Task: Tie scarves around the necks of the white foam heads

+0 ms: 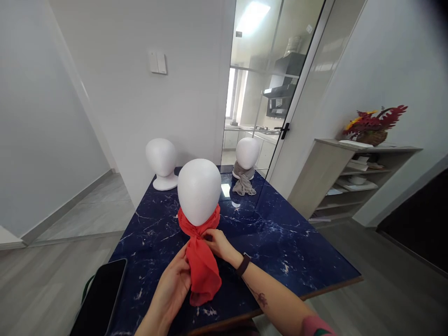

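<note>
A white mannequin head stands upright at the middle of the dark blue table, with a red scarf wrapped round its neck. The scarf is gathered in a knot at the front, and its loose end hangs down toward me onto the table. My left hand is closed on the left edge of that hanging end, just below the knot. On the right side of the knot, my right hand pinches the red cloth, its fingertips partly hidden behind the folds. A dark band circles my right wrist.
Behind on the left stands a bare white mannequin head. Another mannequin head at the back right wears a grey scarf. A black phone lies at the front left edge of the marbled table. Shelves stand farther right.
</note>
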`<state>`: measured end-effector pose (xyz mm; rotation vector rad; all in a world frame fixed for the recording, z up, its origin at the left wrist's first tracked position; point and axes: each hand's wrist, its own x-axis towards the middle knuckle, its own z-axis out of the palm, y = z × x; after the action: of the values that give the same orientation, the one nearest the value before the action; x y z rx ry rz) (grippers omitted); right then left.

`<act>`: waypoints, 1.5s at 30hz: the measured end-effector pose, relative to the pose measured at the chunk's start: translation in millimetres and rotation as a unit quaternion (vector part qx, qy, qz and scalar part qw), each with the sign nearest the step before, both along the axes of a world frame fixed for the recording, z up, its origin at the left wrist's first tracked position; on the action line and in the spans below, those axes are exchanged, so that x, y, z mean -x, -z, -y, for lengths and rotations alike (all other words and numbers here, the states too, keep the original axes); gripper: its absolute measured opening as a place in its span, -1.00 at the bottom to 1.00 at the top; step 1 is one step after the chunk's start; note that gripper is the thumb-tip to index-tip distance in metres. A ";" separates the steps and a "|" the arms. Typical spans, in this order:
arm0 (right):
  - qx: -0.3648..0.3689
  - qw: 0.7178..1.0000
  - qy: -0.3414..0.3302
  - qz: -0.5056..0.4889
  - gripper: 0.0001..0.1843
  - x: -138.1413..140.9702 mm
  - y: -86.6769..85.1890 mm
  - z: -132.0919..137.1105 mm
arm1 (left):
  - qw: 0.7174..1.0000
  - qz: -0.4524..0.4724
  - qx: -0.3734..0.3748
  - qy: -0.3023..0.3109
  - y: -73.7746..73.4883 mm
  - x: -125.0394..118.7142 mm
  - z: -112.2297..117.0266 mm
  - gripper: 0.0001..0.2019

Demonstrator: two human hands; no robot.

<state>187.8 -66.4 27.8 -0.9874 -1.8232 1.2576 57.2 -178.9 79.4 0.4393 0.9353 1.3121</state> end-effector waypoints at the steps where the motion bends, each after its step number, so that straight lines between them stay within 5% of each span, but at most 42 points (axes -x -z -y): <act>1: -0.021 1.000 -0.002 0.007 -0.86 0.5 -0.7 1.8 | 0.999 -0.035 -0.025 -0.006 3.5 -3.4 -0.8 -0.39; 4: -0.035 0.999 -0.023 0.021 -0.87 -0.2 -4.8 6.5 | 0.974 -0.203 -0.098 -0.019 11.1 -3.4 -10.2 -0.50; 8: -0.061 0.996 -0.064 0.035 -0.84 -4.6 -12.9 10.8 | 0.878 -0.463 -0.112 -0.038 12.6 11.3 -31.6 -0.71; 10: -0.072 0.994 -0.077 0.036 -0.84 -6.1 -15.7 12.3 | 0.856 -0.501 -0.101 -0.079 13.0 15.3 -41.0 -0.78; 16: -0.010 0.993 -0.113 -0.015 -0.75 -1.6 -15.9 15.1 | 0.975 -0.215 -0.024 -0.060 22.6 5.0 -49.8 -0.75; 19: -0.032 0.994 -0.104 0.032 -0.70 -0.3 -16.7 16.5 | 0.982 -0.164 -0.008 -0.091 29.0 -0.4 -49.5 -0.77; 24: -0.227 0.965 0.047 0.126 -0.78 -7.0 -30.6 27.7 | 0.977 -0.167 -0.023 -0.131 36.5 -3.9 -49.7 -0.72; 27: -0.290 0.948 -0.073 0.112 -0.62 -10.6 -38.6 37.3 | 0.971 -0.167 -0.012 -0.170 36.0 -5.5 -48.8 -0.69; 30: -0.209 0.960 -0.181 0.035 -0.73 -10.0 -38.3 38.8 | 0.969 -0.158 0.026 -0.186 33.8 -6.5 -48.8 -0.63; 33: -0.023 0.985 -0.072 -0.155 -0.81 -7.6 -32.7 27.1 | 0.976 -0.142 0.040 -0.161 35.1 -6.6 -50.5 -0.54; 36: 0.129 0.939 0.057 -0.313 -0.80 -7.4 -28.2 9.0 | 0.981 -0.126 0.023 -0.148 39.0 -5.9 -52.4 -0.62; 38: 0.155 0.923 0.092 -0.341 -0.80 -8.7 -26.9 1.2 | 0.982 -0.129 0.022 -0.140 40.2 -5.6 -52.9 -0.70; 40: 0.092 0.940 0.121 -0.305 -0.81 -10.2 -26.0 0.2 | 0.983 -0.129 0.031 -0.129 39.5 -6.0 -52.6 -0.75; 43: -0.143 0.977 0.085 -0.135 -0.80 -11.0 -25.2 9.1 | 0.986 -0.104 0.034 -0.123 36.6 -7.6 -51.2 -0.77; 45: -0.286 0.958 0.010 0.000 -0.73 -10.1 -25.6 16.5 | 0.987 -0.078 0.019 -0.138 35.5 -8.0 -50.3 -0.73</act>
<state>197.9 -82.9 53.5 -0.6719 -2.0029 0.6440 65.2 -128.6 43.9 0.3953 1.1821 1.5239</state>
